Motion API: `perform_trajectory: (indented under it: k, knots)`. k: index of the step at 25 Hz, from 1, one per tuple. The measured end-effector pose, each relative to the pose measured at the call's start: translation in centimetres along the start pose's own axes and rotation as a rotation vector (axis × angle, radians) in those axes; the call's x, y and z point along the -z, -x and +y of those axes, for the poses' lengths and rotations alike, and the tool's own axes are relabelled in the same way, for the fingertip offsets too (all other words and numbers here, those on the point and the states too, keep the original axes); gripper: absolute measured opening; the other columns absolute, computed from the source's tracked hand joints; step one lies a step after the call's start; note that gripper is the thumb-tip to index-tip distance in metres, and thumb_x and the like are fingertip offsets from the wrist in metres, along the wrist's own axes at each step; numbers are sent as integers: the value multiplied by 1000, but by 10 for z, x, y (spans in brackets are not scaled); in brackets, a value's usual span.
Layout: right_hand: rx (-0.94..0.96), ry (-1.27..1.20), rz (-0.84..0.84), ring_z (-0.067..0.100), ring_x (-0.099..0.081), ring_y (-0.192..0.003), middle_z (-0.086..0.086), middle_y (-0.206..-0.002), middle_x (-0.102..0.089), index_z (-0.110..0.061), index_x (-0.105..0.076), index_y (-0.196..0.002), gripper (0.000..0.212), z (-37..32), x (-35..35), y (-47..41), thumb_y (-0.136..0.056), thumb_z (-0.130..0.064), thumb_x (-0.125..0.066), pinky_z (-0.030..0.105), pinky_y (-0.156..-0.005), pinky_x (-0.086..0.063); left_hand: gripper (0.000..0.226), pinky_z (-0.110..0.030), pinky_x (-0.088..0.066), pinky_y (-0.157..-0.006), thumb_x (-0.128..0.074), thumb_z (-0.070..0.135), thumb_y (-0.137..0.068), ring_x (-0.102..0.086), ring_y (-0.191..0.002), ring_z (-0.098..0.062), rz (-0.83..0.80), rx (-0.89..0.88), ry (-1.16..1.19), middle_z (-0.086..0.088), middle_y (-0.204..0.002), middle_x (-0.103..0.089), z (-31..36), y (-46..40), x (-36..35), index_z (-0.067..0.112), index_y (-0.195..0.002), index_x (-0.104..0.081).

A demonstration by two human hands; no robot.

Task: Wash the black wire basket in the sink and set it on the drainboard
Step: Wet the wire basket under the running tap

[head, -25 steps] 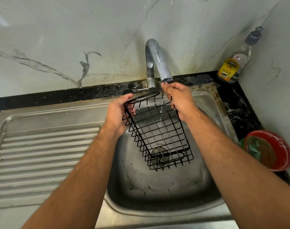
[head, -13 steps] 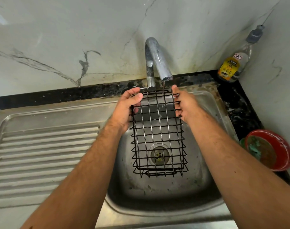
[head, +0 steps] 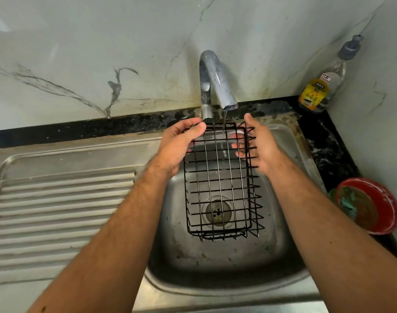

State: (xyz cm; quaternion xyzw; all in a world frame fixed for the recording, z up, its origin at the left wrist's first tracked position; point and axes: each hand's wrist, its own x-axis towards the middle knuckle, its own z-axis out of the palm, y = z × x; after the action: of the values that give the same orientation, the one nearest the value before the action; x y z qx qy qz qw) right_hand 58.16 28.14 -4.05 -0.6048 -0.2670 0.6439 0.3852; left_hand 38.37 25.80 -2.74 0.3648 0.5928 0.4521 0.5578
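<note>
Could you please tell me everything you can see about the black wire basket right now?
The basket is a long rectangular grid of thin glossy black wire with shallow sides, empty. It is held above the sink bowl, tilted, far end up under the tap, whose thin stream falls through it. The left hand grips its far left corner; the right hand curls around its right side.

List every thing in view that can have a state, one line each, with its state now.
faucet: running, thin stream
black wire basket: held tilted over the sink under the stream
left hand: grips the basket's far left corner
right hand: fingers curled round its right side
sink: drain open, not filled
drainboard: bare
dish soap bottle: upright, capped
</note>
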Motion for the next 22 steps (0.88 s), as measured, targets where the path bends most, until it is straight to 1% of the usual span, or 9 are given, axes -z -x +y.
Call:
perform_trajectory:
  k: [2,6,10,12,14,17,19,21,22]
  knots:
    - [-7,-36,3,22,-65,-83,10,-109,-73,-12,-63,-124,47,1,4,4,-98,-50,-53,30,-66,-54,23,-31,-48,-90,-82,34,-82,-66,-91,-4,10,-7,-20,13,-97,-76,1,1,-6,30,-105,-77]
    - [-30,-86,40,20,-61,-71,8,-100,-72,-6,-66,-124,38,5,14,4,-99,-30,-50,28,-57,-48,27,-20,-44,-82,-77,32,-88,-63,-74,12,-21,-20,-65,15,-95,-74,3,7,-18,25,-114,-74]
    - [-72,-129,88,20,-60,-70,4,-89,-78,-9,-72,-116,34,12,26,-3,-94,-21,-49,33,-63,-48,39,-21,-45,-92,-69,37,-93,-64,-87,17,-52,-31,-117,15,-109,-72,9,13,-29,19,-128,-70]
    - [-82,-128,106,20,-60,-73,3,-91,-78,-11,-72,-114,34,15,29,-5,-93,-22,-48,36,-69,-49,45,-34,-42,-110,-58,46,-98,-62,-110,7,-42,-37,-157,10,-122,-69,14,16,-35,17,-131,-68]
    - [-96,-138,112,19,-62,-74,3,-92,-78,-9,-73,-115,36,17,31,-6,-92,-24,-49,36,-71,-52,52,-41,-33,-116,-44,52,-102,-53,-131,-14,-20,-54,-197,-2,-140,-61,20,17,-42,15,-132,-67]
    - [-107,-202,117,18,-63,-67,6,-96,-78,-6,-72,-114,36,18,36,-5,-92,-25,-52,31,-60,-53,58,-48,-28,-119,-28,54,-106,-45,-140,-25,-4,-84,-239,-10,-149,-54,28,16,-52,18,-123,-70]
    - [-101,-233,121,17,-64,-65,6,-95,-78,-8,-73,-105,29,17,39,-5,-93,-23,-52,32,-61,-53,57,-49,-33,-118,-26,52,-107,-49,-137,-30,7,-65,-248,-15,-146,-56,28,12,-56,20,-119,-71]
    - [-99,-256,116,16,-63,-63,1,-80,-77,-8,-73,-94,28,18,41,-4,-95,-21,-48,31,-62,-52,51,-32,-37,-107,-29,44,-110,-55,-116,-15,16,-40,-258,-4,-128,-62,25,6,-59,16,-120,-71]
    - [-106,-275,108,16,-62,-63,1,-75,-75,-7,-73,-93,30,19,42,-4,-96,-20,-47,30,-61,-52,49,-25,-41,-93,-30,41,-110,-53,-99,-6,16,-29,-271,5,-110,-61,24,3,-61,13,-119,-70]
